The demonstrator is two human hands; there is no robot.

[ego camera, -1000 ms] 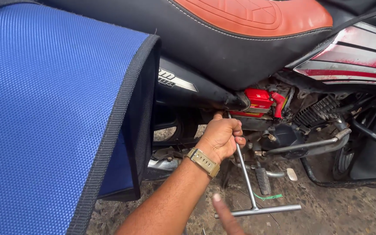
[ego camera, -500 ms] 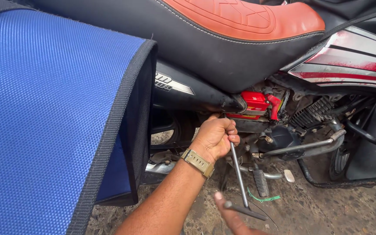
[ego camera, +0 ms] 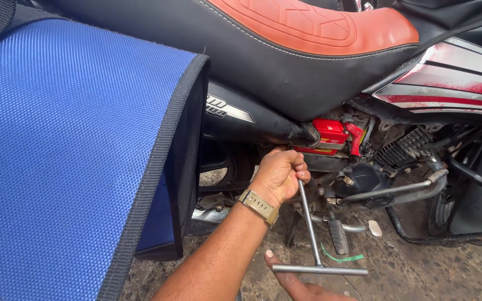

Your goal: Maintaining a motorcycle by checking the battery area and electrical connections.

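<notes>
Blue padded bag crowding the left, seat overhanging, footpeg and frame tubes blocking low (open ground lying rightward).

**T-handle wrench set under the motorcycle seat**

The T-handle wrench is a plain grey steel tool: a long thin shaft with a crossbar at its near end. It stands steeply tilted, the shaft rising up and slightly leftward toward the motorcycle frame, below the black-and-orange seat. Its upper end is hidden inside a closed fist; the crossbar lies roughly level, just above the ground.
</notes>
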